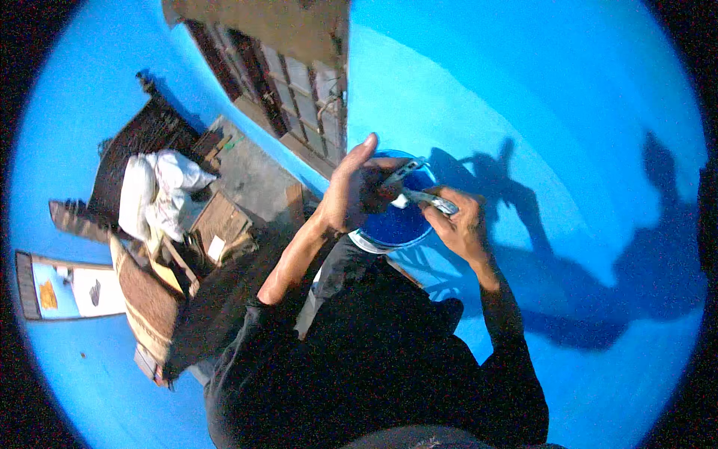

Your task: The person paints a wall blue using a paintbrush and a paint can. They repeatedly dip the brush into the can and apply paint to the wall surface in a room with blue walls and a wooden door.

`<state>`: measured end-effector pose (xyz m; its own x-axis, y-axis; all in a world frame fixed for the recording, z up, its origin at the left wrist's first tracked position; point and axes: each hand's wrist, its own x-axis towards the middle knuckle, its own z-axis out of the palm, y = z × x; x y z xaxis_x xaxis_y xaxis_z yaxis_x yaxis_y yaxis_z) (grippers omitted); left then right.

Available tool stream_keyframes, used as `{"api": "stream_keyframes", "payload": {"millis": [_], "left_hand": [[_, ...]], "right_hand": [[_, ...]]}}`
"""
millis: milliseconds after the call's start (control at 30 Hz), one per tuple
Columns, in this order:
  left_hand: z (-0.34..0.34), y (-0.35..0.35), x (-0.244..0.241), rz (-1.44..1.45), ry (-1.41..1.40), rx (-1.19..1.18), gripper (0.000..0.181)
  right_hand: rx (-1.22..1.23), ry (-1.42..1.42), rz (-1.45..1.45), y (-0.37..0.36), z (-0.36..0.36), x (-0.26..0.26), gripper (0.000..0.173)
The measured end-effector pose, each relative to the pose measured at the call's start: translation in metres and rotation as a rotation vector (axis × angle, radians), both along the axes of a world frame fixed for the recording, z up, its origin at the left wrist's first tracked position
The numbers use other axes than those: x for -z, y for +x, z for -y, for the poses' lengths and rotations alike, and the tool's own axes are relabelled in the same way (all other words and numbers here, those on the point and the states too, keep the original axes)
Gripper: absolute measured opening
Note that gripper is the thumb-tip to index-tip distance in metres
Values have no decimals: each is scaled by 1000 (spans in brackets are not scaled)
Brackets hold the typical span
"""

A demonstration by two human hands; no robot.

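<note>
My left hand [359, 188] is over the left side of a bucket [395, 227] with a dark blue inside, its thumb raised. Its fingers are in shadow around a slim, pale, paint-marked tool [412, 166], whose kind I cannot tell. In my right hand [460, 224], at the bucket's right rim, is a pale handled tool [435, 199] smeared with paint. That tool points left across the bucket's mouth, and a small white piece [399, 201] shows near its end. The bucket stands against my dark trouser leg, by a light blue wall [415, 95].
White sacks [168, 191], wooden boards [221, 221] and a brown striped cloth [147, 300] are piled on the left. A barred window or door [297, 84] lies beyond the bucket. My shadow falls on the blue wall at the right.
</note>
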<state>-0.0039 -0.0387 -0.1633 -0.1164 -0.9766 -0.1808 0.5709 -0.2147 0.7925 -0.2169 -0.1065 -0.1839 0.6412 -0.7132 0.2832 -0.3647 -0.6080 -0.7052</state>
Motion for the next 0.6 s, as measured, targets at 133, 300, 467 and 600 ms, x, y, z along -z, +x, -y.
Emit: {"api": "stream_keyframes", "payload": {"millis": [133,300,467,600], "left_hand": [[-8,-2,-4,-119,180,-26,89],[-16,3,-1,-216,136,9,94],[5,20,11,-11,-92,-71,101],[18,19,-4,37,-127,-116,103]], "right_hand": [[85,-340,-58,6,-2,10,17],[149,-471,64,20,2,19,21],[202,-156,56,29,16,19,15],[139,325,138,39,19,6,14]]}}
